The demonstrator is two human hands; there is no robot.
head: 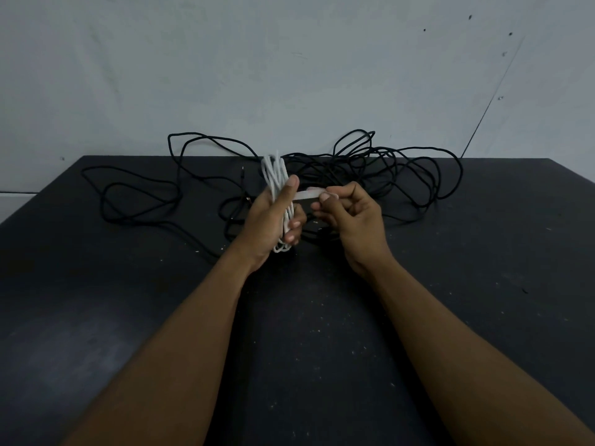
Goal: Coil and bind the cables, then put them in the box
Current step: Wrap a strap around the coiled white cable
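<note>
The left hand [273,217] grips the white cable [273,172] round its middle. Its fingers curl about the gathered loops and the thumb lies up along the front. The bundle stands roughly upright above the tabletop [128,317], with loops showing above and below the fist.

The right hand [351,220] pinches the end of a pale strap [306,194] between thumb and forefinger, its other fingers curled in. The strap runs taut from the bundle, just under the left thumb, across to that pinch. What the strap is made of cannot be told.

The white cable looks light, soft and springy. Its loops would likely fan out if the grip at the waist slackened, so the middle seems the right place to hold it while the strap goes round.

Behind the hands, the black cable [386,162] sprawls in a loose tangle along the far part of the tabletop, some loops rising against the wall [289,59]. It looks long, limp and prone to snagging, so it is probably best taken near one end and drawn out gradually. No box is in view.
</note>
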